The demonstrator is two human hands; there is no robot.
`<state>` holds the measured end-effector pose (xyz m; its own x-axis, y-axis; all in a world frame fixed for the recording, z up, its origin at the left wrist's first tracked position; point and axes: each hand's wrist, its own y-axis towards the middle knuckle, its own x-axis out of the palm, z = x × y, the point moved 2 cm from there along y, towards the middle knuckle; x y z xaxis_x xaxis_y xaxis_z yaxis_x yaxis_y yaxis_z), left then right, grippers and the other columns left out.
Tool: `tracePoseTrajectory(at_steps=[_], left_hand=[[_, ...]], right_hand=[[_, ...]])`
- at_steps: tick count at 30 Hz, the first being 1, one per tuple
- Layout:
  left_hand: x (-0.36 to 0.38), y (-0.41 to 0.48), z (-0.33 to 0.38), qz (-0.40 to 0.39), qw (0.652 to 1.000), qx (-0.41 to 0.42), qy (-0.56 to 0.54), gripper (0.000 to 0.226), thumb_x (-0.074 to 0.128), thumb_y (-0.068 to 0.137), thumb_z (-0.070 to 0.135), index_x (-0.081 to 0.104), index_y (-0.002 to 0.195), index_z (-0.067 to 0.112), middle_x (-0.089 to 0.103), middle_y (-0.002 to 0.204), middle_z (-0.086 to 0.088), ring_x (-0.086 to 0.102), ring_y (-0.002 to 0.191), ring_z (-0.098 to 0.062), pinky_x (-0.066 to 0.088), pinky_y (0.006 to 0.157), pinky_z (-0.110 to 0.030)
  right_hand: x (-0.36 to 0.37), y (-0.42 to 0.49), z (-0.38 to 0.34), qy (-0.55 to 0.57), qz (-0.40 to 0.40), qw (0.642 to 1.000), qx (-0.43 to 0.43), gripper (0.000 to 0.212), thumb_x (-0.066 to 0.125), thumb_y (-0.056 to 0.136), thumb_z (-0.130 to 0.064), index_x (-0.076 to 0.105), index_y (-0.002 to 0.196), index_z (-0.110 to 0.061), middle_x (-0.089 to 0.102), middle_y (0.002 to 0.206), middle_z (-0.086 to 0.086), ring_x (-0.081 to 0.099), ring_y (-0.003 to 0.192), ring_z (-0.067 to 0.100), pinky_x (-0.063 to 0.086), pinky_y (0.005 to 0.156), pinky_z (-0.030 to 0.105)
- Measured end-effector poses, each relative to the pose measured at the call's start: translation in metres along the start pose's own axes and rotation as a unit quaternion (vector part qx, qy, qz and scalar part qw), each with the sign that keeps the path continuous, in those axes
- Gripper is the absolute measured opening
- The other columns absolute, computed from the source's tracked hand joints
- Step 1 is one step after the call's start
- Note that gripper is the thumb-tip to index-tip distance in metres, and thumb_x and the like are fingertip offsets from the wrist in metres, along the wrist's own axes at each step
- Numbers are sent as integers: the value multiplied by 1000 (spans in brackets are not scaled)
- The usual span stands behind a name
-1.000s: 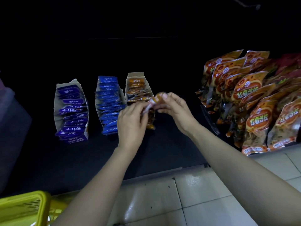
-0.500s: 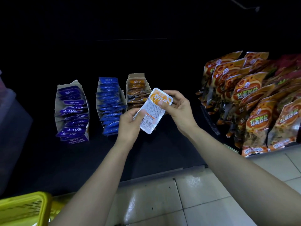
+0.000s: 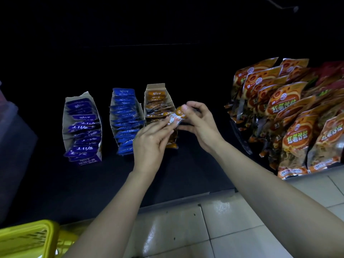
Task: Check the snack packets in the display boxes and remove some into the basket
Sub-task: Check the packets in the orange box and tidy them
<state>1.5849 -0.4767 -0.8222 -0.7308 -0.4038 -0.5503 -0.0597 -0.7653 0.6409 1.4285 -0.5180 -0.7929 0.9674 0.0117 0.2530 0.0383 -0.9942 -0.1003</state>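
Head view: the orange packet was pinched at both ends by the left hand and the right hand. It was held just above the orange display box, its long axis rising rightward. The yellow basket lay well down-left, nearer the left hand. The dark shelf stood over a tiled floor.

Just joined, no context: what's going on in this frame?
A person holds one orange-and-white snack packet over the display box of orange packets, with the left hand and right hand pinching its ends. Blue packets and dark blue packets fill the boxes to its left. The yellow basket sits at lower left; the held packet is not in it yet.
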Motion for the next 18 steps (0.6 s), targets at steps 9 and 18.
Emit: tracePoseTrajectory(at_steps=[9, 18], left_hand=[[9, -15, -13, -196, 963, -119, 141, 58, 58, 96, 29, 39, 148, 15, 32, 157, -3, 24, 146, -25, 17, 118, -44], [9, -17, -17, -194, 960, -105, 175, 47, 60, 94, 25, 51, 139, 15, 49, 146, -5, 37, 138, -28, 27, 114, -46]], right_hand=[[-20, 15, -3, -88, 97, 980, -149, 23, 62, 91, 5, 57, 110, -5, 66, 96, 3, 66, 88, 11, 54, 82, 31], [-7, 13, 11, -185, -22, 970, -159, 19, 59, 93, 4, 58, 99, -14, 63, 94, -1, 63, 88, 5, 52, 76, 21]])
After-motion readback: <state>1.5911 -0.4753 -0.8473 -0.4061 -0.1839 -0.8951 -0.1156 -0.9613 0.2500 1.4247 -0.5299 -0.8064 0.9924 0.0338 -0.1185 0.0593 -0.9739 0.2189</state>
